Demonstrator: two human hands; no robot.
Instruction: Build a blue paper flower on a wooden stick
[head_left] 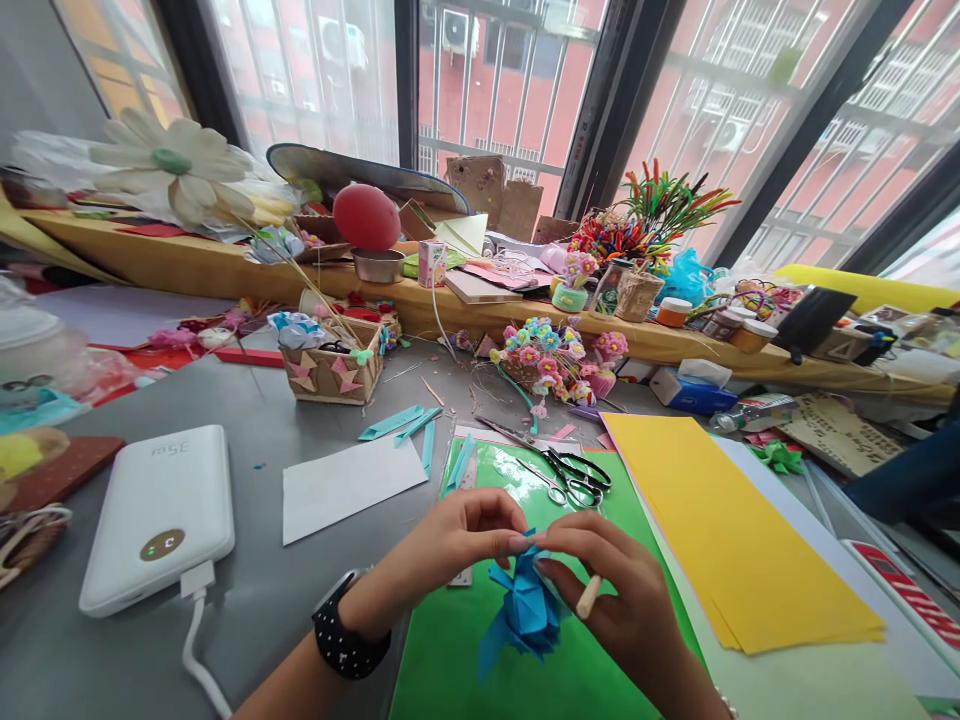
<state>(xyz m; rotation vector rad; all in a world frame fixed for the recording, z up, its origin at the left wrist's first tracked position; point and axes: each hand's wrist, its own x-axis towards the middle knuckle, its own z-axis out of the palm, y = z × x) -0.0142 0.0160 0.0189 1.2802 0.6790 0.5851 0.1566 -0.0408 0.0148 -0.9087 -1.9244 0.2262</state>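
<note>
Both hands are meeting over the green sheet (450,680) at the near edge of the grey table (255,590). The left hand (450,540), wearing a dark watch (349,635) on its wrist, is pinching the top of the blue paper (525,615) between thumb and fingertips, its fingers curled in narrow. The right hand (611,590) is pinching the same top from the other side, its fingertips touching those of the left. It is also gripping a pale stick (589,597) in its lower fingers, with the end poking out beside the blue paper. The blue paper, a folded, crumpled bundle, is hanging below the two pinches above the green sheet, one point trailing down to the left.

Scissors (574,478) are lying on the green sheet just beyond the hands. A yellow sheet (720,520) is lying to the right, its edge beside the green one. A white sheet (349,485) is lying left of the green sheet, and a power bank (161,515) is sitting farther left with a cable plugged in. Teal strips (397,422) are lying between the white sheet and a star box (330,370)
</note>
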